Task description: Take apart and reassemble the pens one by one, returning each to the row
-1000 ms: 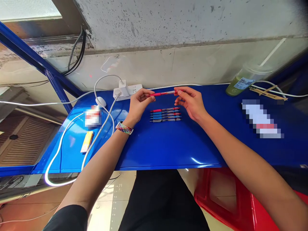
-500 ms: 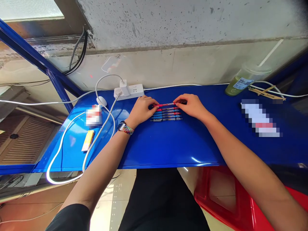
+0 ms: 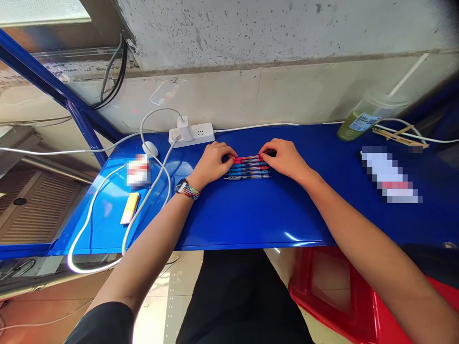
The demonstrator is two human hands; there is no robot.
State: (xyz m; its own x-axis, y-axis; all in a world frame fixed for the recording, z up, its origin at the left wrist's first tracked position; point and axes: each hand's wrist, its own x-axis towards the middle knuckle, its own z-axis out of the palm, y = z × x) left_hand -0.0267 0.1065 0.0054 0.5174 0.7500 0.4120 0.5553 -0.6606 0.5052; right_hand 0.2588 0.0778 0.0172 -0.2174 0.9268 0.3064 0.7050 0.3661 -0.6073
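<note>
Several pens lie side by side in a stack of rows on the blue table. The farthest is a red pen point(image 3: 247, 158), pinched at its left end between thumb and finger of my left hand point(image 3: 214, 162). At its other end, the fingertips of my right hand point(image 3: 281, 155) close on the tip. Right below it are blue pens point(image 3: 247, 168), and a dark-clipped pen point(image 3: 247, 177) lies nearest me. My fingers partly cover the ends of the upper pens.
A white power strip point(image 3: 195, 135) with cables stands behind my left hand. Left are a pixelated packet point(image 3: 138, 171) and a yellow box point(image 3: 129, 208). Right are a cup of green drink point(image 3: 364, 119) and a pixelated phone-like object point(image 3: 390, 174). A red stool point(image 3: 299, 282) stands below the blue table point(image 3: 251, 220).
The red pen has shifted slightly toward the other pens and now lies close against them. Both hands keep their pinch at its ends.
</note>
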